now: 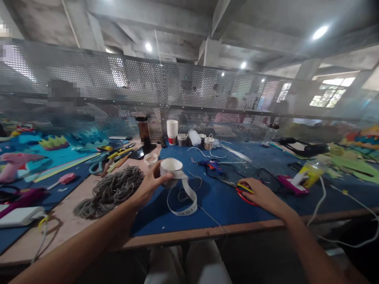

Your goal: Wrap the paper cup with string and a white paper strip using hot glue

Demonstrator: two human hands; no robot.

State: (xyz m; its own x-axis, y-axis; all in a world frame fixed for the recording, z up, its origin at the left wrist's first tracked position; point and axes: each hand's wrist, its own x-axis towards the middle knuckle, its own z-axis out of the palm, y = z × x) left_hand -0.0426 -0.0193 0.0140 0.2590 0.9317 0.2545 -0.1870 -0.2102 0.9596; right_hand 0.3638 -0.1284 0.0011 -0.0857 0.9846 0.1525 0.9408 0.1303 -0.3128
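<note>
My left hand [152, 179] grips a white paper cup [168, 183] by its side, thumb across the front. From the cup a narrow white strip with printed dark marks [192, 199] curls down to the blue table mat. My right hand [257, 193] is closed over the red and yellow handles of a pair of scissors [247, 196], which lie on the mat with the blades pointing left. A thin pale cord [211, 217] lies between my hands. Left of my left hand sits a heap of grey yarn [115, 191].
Behind my hands lies a blue glue gun [211, 165]. Along the perforated metal screen [183, 86] stand stacked paper cups [172, 130] and a dark bottle [143, 130]. A purple glue gun [293, 185] and white cable [319, 201] are at right; a pink glue gun [17, 163] is at left.
</note>
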